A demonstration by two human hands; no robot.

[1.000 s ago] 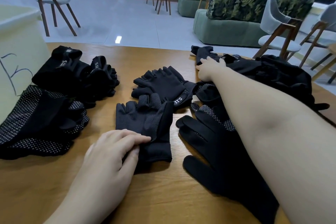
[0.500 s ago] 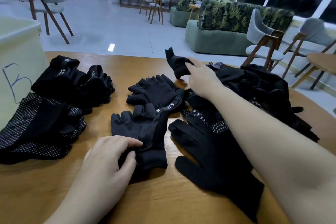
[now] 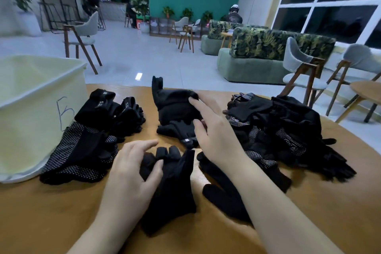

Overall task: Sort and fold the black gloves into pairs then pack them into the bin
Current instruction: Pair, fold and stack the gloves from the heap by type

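On a round wooden table (image 3: 51,218), two bare hands work among black gloves beside a pale bin.

At 12 o'clock the right hand (image 3: 214,130) grips a raised glove (image 3: 173,103), fingers curled round its edge, above a flat glove (image 3: 181,132) with a small white tag. Toward 6 o'clock the left hand (image 3: 132,173) rests on a folded glove (image 3: 173,189), fingers loosely bent, thumb against the glove's fingertips. At 9 o'clock stands the bin (image 3: 31,113), marked with a handwritten "E"; just beside it lie dotted gloves (image 3: 78,154) and rolled gloves (image 3: 111,109) with cuffs reading "5.11". A loose heap of gloves (image 3: 288,130) lies at 3 o'clock. Beyond are a grey tiled floor, wooden chairs, leaf-print sofas (image 3: 268,47), a teal wall, potted plants and dark windows.
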